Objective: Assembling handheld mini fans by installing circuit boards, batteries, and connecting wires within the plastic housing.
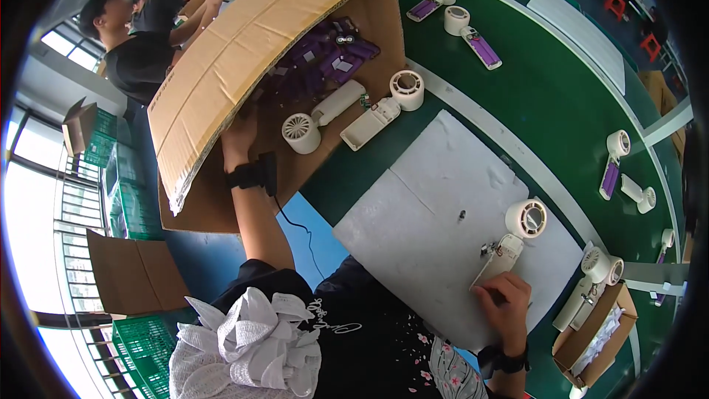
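Note:
My left hand [242, 133] reaches into a big cardboard box [229, 59] lying on its side. The box wall and shadow hide its fingers. Deeper in the box lies a heap of purple-wrapped packs [325, 59], which look like batteries. My right hand [507, 307] has its fingers curled at the handle end of a white handheld fan [505, 255]. The fan's handle is open, with small parts and wires beside it, and it rests on a grey-white mat [413, 207]. Two more white fans, one with a closed-looking handle [340, 103] and one with an open handle [369, 124], lie at the box mouth.
Several fans with purple packs in their handles, such as this one [480, 46], lie on the green conveyor [517, 96]. A small carton [594, 340] and more fans [594, 270] stand at the right. Co-workers [125, 52] sit at the far left. A cable hangs from my left wristband.

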`<action>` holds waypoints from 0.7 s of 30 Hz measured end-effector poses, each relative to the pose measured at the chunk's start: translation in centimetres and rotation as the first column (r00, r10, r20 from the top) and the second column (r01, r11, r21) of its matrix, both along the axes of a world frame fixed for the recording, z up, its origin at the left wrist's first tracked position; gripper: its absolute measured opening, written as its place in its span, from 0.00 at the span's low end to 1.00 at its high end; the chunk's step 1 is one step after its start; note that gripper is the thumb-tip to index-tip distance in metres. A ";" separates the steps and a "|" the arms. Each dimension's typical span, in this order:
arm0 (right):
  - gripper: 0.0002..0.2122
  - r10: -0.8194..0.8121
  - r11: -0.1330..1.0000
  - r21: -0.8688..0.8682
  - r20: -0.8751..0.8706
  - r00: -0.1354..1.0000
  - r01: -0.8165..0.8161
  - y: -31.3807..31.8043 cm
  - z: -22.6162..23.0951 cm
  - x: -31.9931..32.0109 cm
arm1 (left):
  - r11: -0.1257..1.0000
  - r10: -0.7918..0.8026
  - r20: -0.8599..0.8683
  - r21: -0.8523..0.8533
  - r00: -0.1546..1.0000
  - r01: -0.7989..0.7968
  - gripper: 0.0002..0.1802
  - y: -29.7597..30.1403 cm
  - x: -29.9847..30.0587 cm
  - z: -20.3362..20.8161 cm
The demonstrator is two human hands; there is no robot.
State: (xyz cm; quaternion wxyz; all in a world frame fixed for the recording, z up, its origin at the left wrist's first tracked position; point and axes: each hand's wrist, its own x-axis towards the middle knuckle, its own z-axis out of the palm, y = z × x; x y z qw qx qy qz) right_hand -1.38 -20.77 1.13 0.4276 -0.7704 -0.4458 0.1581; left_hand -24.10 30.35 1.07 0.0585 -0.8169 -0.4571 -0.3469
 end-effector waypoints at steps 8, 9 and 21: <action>0.06 -0.005 1.000 -0.024 -0.010 1.000 0.005 -0.4 -0.2 0.3 | 0.958 -0.039 -0.009 -0.285 0.999 0.035 0.17 2.7 -1.2 -2.0; 0.06 0.003 1.000 -0.027 -0.010 1.000 -0.003 -0.4 -0.2 0.3 | 0.964 -0.034 0.011 -0.262 0.999 0.036 0.16 3.0 -1.4 -2.3; 0.07 -0.128 0.991 0.013 -0.137 0.982 0.131 -1.0 0.3 0.1 | 0.940 -0.146 0.651 -0.142 0.745 0.309 0.13 -4.0 2.9 3.3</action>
